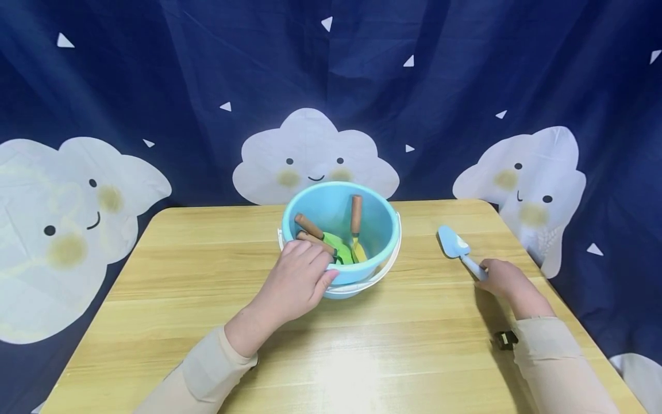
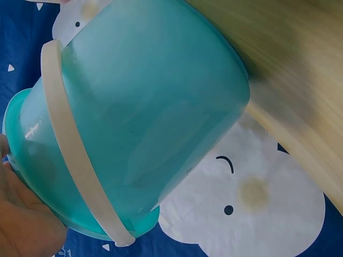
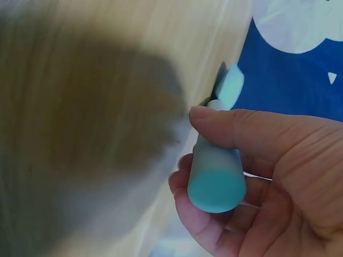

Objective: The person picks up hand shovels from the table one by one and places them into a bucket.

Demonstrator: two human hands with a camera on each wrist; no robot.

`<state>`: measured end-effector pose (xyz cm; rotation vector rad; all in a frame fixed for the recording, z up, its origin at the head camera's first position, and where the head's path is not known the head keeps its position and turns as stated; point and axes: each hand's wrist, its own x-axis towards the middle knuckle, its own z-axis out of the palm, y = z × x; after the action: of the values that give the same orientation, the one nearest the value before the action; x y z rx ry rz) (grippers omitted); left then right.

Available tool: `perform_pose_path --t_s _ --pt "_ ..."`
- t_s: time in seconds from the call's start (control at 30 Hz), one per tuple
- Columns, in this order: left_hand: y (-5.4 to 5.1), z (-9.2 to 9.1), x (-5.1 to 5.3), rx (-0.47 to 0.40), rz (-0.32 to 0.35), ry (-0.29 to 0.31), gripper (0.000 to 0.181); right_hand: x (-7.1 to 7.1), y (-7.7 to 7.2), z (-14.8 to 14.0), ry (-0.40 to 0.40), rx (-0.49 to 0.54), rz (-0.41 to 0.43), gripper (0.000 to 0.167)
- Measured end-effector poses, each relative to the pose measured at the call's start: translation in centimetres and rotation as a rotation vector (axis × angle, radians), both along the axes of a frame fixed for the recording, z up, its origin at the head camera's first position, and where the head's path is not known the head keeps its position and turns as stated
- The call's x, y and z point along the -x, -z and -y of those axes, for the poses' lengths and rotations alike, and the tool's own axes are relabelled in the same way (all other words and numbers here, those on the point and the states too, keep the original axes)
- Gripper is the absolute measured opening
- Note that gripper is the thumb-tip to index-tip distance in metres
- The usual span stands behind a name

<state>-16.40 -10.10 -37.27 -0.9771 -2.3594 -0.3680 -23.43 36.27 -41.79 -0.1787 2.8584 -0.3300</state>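
Observation:
A light blue bucket with a white handle stands on the table, several small tools inside it. Among them are a yellow one with a brown wooden grip and a green one. My left hand grips the bucket's near rim, fingers over the edge and thumb outside. To the right, my right hand holds a light blue toy trowel by its pale handle. In the right wrist view the thumb and fingers curl round that handle.
The wooden table carries the bucket. Behind it hangs a dark blue curtain with white clouds. The table's right edge runs close by my right forearm.

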Motion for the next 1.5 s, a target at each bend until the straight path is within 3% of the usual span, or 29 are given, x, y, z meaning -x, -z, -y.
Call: perform_pose_path --t_s 0.2,0.53,0.87,1.3,1.5 --pt "-0.1 0.1 0.0 0.009 0.014 -0.009 0.052 -0.4 -0.9 0.9 -0.038 -0.017 -0.049 0.035" --pt "0.1 0.0 0.0 0.006 0.001 -0.008 0.053 -0.8 -2.1 2.0 -0.015 -0.027 -0.054 0.032" --pt "0.0 0.0 0.0 0.008 0.019 -0.006 0.053 -1.5 -3.6 3.5 -0.012 -0.017 -0.153 0.013" --pt "0.0 0.0 0.0 0.019 0.012 -0.010 0.053 -1.8 -4.3 4.4 -0.048 0.007 -0.270 0.016" --pt "0.1 0.0 0.0 0.019 0.016 -0.011 0.053 -2.1 -5.1 5.2 -0.066 0.026 -0.287 0.016"
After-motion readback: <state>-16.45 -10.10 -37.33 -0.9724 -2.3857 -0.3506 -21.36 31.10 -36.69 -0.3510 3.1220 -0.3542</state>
